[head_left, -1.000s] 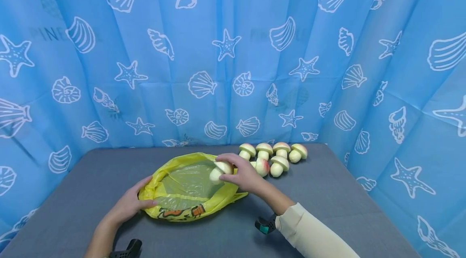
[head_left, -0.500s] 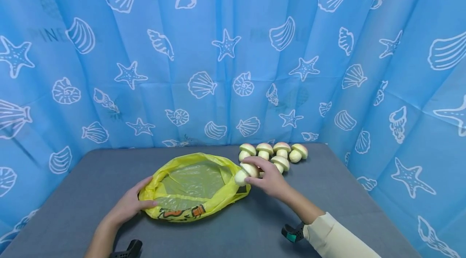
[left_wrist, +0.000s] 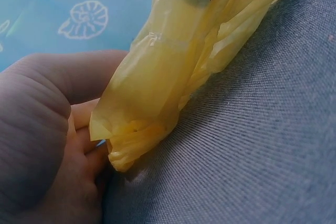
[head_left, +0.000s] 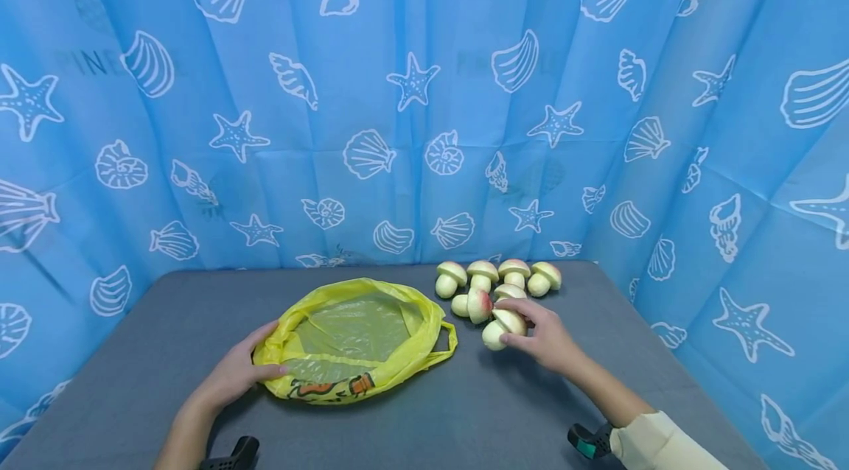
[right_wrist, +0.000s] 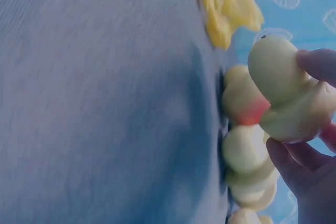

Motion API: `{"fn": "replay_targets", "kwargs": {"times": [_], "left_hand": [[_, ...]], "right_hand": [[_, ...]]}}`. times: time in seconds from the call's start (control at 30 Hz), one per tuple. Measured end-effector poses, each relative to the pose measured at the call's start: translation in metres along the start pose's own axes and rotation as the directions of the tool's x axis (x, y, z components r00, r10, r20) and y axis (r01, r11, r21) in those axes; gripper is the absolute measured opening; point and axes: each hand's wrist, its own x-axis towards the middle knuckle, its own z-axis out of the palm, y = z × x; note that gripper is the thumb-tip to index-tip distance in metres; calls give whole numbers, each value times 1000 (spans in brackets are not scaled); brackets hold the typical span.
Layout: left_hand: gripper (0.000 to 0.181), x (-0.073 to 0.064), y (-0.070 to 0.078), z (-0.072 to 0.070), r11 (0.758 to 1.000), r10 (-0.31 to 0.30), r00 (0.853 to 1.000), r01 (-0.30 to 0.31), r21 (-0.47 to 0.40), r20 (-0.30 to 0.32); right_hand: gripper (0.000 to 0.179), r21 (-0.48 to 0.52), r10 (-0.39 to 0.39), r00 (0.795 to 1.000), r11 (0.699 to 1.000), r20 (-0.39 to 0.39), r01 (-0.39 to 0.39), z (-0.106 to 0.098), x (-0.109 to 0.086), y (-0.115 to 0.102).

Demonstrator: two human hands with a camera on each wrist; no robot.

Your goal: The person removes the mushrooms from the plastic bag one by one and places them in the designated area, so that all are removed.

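Note:
A yellow plastic bag [head_left: 312, 381] lies on the grey table with its mouth spread wide. My left hand [head_left: 235, 370] grips the bag's left rim, thumb over the near edge; in the left wrist view the thin yellow film [left_wrist: 152, 77] runs between thumb and fingers. To the right of the bag, my right hand [head_left: 547, 334] holds a toy mushroom [head_left: 496, 335] by its cap and stem. In the right wrist view this pale mushroom [right_wrist: 275, 69] sits between thumb and fingertips, raised over the table. A red-tipped mushroom [head_left: 474, 305] lies on its side just behind it.
Several more toy mushrooms [head_left: 483, 275] stand grouped at the table's back right, one partly hidden by my right hand. A blue curtain with white shells [head_left: 411, 160] hangs behind the grey table [head_left: 464, 411]. The bag's handle loop [head_left: 446, 348] sticks out rightward.
My right hand has carried the mushroom from over the bag's mouth rightward to in front of the other mushrooms, uncovering the red-tipped one. The left hand has stayed on the bag.

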Motion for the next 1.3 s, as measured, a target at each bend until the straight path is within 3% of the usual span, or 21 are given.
{"fn": "replay_targets", "kwargs": {"times": [0.43, 0.7, 1.3], "left_hand": [[95, 1, -3, 0, 1000, -10, 1000, 10, -5, -2], [94, 2, -5, 0, 1000, 4, 1000, -4, 8, -4], [93, 0, -2, -1, 1000, 3, 1000, -3, -24, 2]], "right_hand": [[46, -147, 112, 989, 984, 92, -98, -14, -17, 22], [42, -211, 189, 981, 961, 36, -177, -26, -22, 35], [48, -201, 395, 914, 891, -96, -406, -39, -22, 76]]}}
